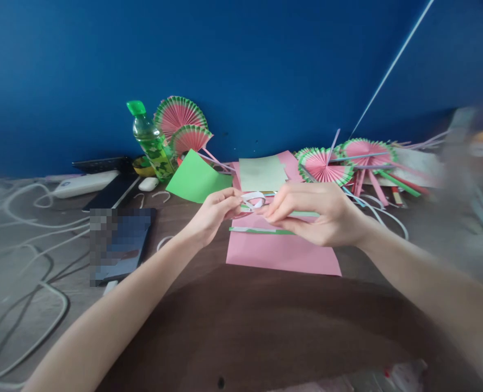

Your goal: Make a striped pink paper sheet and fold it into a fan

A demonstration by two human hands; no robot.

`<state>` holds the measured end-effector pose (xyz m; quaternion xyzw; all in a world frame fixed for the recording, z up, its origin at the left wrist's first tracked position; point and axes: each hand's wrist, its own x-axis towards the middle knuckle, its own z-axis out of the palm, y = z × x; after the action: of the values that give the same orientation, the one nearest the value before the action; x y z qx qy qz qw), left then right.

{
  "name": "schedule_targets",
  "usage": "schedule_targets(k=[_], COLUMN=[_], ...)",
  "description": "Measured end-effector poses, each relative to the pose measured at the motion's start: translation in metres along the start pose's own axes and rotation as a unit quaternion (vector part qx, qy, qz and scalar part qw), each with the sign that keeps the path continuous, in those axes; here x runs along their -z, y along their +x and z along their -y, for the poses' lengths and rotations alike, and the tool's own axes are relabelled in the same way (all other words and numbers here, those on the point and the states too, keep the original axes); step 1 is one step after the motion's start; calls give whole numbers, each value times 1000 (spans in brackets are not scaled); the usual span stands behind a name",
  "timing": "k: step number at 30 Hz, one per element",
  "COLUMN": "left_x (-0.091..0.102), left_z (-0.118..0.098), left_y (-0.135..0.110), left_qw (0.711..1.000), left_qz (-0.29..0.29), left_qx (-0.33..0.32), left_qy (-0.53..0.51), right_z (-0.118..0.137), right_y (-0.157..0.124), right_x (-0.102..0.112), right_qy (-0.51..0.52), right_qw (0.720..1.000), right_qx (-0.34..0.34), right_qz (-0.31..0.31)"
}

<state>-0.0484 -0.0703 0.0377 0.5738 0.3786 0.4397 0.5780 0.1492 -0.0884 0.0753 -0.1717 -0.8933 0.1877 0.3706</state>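
A thin white strip point(254, 201), curled into a loop, is held up between my hands over the pink paper. My left hand point(219, 213) pinches its left side between thumb and fingers. On the other side my right hand point(317, 212) is closed, its fingertips at the strip's right end and partly hiding it. Under the hands lies a pink sheet point(280, 256) with a green-and-white strip point(258, 231) across it. Behind the hands rests a pale sheet point(264, 173), and a bright green sheet point(198, 178) lies to its left.
Pleated pink-and-green paper fans stand at the back left point(180, 117) and back right point(325, 165). A green-capped bottle point(154, 144) leans near the left fans. A phone point(125, 245), a white power bank point(85, 184), an earbud case point(148, 184) and loose cables point(57, 294) occupy the left side.
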Motion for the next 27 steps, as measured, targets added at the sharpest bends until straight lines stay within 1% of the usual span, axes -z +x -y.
schedule_targets(k=[3, 5, 7, 9, 11, 12, 14, 15, 17, 18, 20, 23, 27], left_x=[-1, -1, 1, 4, 7, 8, 8, 8, 7, 7, 8, 9, 5], left_z=[-2, -3, -4, -5, -6, -7, -8, -8, -8, -8, -8, -8, -11], left_y=[-1, -1, -1, -1, -1, -1, -2, -2, -2, -1, 0, 1, -1], left_qw=[1000, 1000, 999, 998, 995, 993, 987, 985, 984, 984, 988, 994, 996], left_qz=[1, 2, 8, 23, 38, 43, 50, 50, 38, 30, 19, 34, 56], left_qx=[-9, -14, -19, -28, -41, -46, -54, -58, -71, -76, -77, -62, -49], left_qy=[14, 25, 35, 52, 84, 104, 140, 153, 162, 158, 136, 84, 55], right_z=[5, 6, 3, -4, -13, -17, -23, -24, -22, -19, -12, -2, 6], right_y=[-1, -1, 0, 1, 2, 2, 3, 3, 3, 2, 0, -2, -2], right_x=[0, 2, 4, 5, 6, 6, 4, 2, -1, -3, -6, -6, -3], right_qy=[-16, 0, 38, 85, 133, 158, 201, 214, 212, 203, 178, 135, 36], right_qw=[1000, 1000, 998, 989, 970, 958, 938, 933, 937, 945, 965, 987, 998], right_qx=[1, -5, -29, -71, -122, -146, -183, -191, -182, -166, -117, -41, 11], right_qz=[15, 8, -30, -96, -166, -190, -214, -217, -210, -197, -150, -81, -42])
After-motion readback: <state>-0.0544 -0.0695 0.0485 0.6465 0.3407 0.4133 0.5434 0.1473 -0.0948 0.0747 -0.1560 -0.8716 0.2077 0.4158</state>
